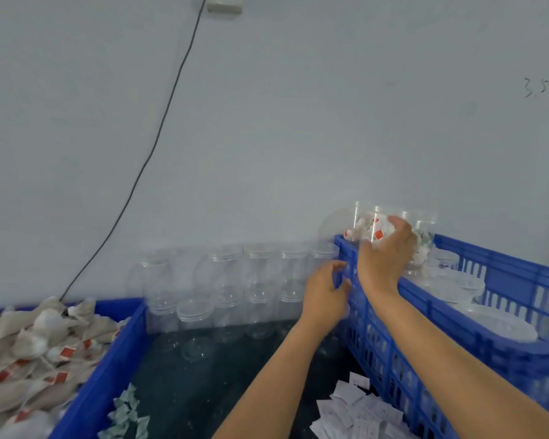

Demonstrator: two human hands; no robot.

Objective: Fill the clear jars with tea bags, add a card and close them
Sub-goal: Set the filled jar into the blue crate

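Right hand (390, 248) grips a filled jar (374, 226) (tea bags inside) above the far corner of the blue crate (457, 327) on the tabletop (203, 391), while left hand (325, 291), fingers loosely curled, touches the crate's wall beside empty jars (229, 286).

Premises: a small packing workroom, not a home. Evidence: blue slatted plastic crates (393, 327) used for bulk stock, one heaped with loose tea bags (29, 350); rows of identical empty clear jars (229, 280) against a bare pale wall (267, 122) with handwritten figures (544, 87); piled printed cards (358, 416) on a dark surface (178, 391).
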